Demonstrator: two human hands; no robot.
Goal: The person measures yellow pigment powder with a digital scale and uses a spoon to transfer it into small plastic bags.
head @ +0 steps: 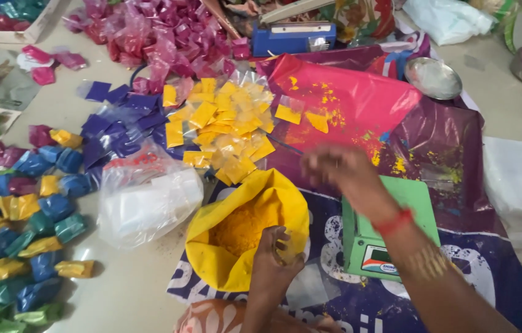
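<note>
A: Item in hand: a small clear pouch (282, 243). The left hand (271, 259) pinches it at the near rim of the open yellow bag of powder (245, 225), fingers closed on the film.

B: Why hold it there?

A: Judgement: the pouch sits directly beside the powder supply, so any spill drops back into the bag or onto the plastic sheet (458, 203) under it. The left forearm comes up from the bottom edge, wrist bent toward the bag mouth.

B: And the right hand (341, 169)?

A: Raised above the green weighing scale (390, 231), blurred. Fingers appear curled together; I cannot tell whether they grip anything. The forearm runs diagonally from lower right, with a red thread and bangles at the wrist.

B: Surroundings?

A: Beyond the bag lies a heap of filled yellow packets (224, 123). Left of it: purple packets (116, 126) and a clear bag of white material (147, 200). Mixed blue, yellow and green packets (23, 228) cover the far left of the floor. Pink packets (150, 31) and a blue heat sealer (292, 34) sit at the top; a small steel dish (432, 78) rests at upper right.
</note>
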